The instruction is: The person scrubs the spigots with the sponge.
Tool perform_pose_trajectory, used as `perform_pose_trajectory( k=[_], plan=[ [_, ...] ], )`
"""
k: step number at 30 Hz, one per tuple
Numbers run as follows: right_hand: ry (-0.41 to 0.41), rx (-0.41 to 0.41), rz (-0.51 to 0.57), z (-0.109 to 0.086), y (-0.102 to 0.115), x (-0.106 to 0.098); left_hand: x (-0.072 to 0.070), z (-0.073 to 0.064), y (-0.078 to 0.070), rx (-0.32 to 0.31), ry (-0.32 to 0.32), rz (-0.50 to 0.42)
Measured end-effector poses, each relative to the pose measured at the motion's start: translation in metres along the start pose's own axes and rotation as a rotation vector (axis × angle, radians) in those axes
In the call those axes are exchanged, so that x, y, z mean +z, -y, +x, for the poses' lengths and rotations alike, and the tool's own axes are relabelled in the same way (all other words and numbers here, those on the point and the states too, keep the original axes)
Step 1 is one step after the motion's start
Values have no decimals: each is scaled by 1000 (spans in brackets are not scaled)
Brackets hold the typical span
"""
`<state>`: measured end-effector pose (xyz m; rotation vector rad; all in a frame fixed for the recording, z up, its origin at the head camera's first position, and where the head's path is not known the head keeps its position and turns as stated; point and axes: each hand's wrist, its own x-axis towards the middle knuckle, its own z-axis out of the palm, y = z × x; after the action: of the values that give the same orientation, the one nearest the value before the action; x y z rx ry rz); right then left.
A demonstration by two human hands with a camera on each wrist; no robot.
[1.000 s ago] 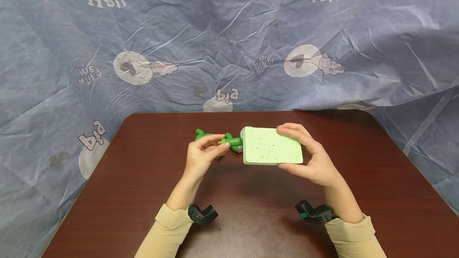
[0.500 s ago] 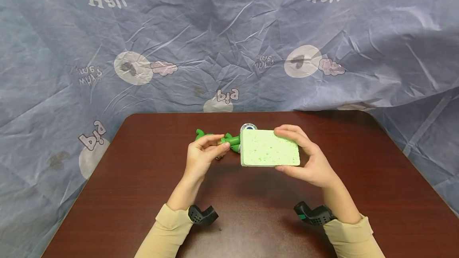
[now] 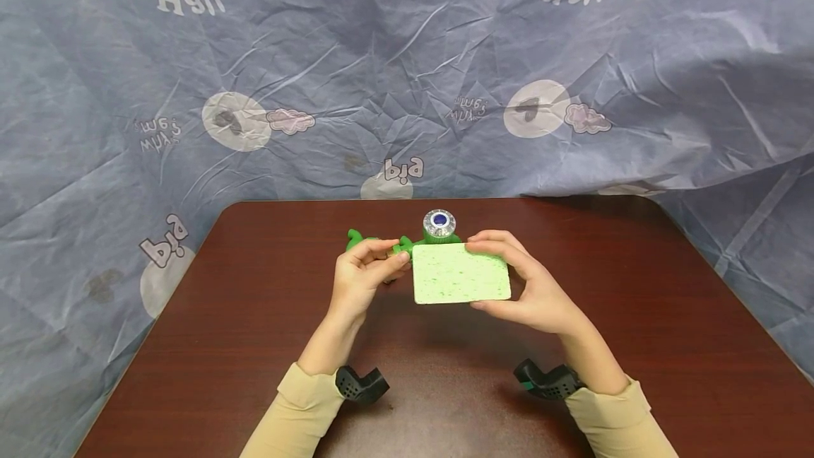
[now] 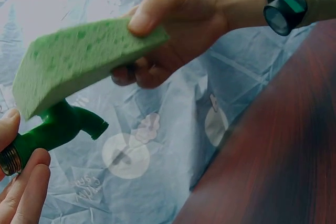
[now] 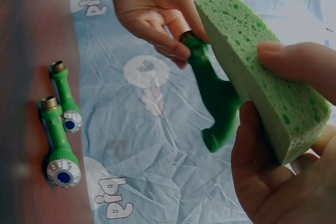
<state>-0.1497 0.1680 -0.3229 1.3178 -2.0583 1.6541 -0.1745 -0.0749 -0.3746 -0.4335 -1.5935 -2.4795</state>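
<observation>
My left hand (image 3: 352, 280) pinches a green faucet (image 5: 209, 85) by its brass-threaded end, holding it up above the table. The faucet's silver knob with a blue centre (image 3: 439, 222) shows over the sponge in the head view; its curved spout points away to one side in both wrist views. A thick light-green sponge (image 3: 461, 274), flecked darker green, is gripped in my right hand (image 3: 540, 295) by its top and bottom edges. It overlaps the faucet body in every view, right up against it in the left wrist view, and hides part of it.
Two more green faucets, a nearer one (image 5: 56, 140) and a farther one (image 5: 64, 90), lie on the dark wooden table (image 3: 210, 345), mostly behind my left hand in the head view. A wrinkled blue printed cloth (image 3: 356, 76) hangs behind the table's far edge.
My right hand has moved the sponge left and slightly down across the faucet, towards my left hand. The faucet's knob has come into sight above the sponge. My left hand has barely moved.
</observation>
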Motion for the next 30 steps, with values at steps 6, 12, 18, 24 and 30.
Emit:
perform_pose_trajectory(
  k=[6,12,18,24,30],
  plan=[
    [-11,31,-44,-1,-6,6,2,0,-1,-30,-22,-27],
    [-9,39,-50,0,-7,3,1,1,-3,-13,-30,-45],
    [1,38,-45,0,-7,4,-2,1,-2,-17,-27,-32],
    [-12,26,-21,0,-6,2,-3,2,-2,-12,-21,-35],
    [11,50,-32,0,-7,5,-2,1,-2,-24,-37,-28]
  ],
)
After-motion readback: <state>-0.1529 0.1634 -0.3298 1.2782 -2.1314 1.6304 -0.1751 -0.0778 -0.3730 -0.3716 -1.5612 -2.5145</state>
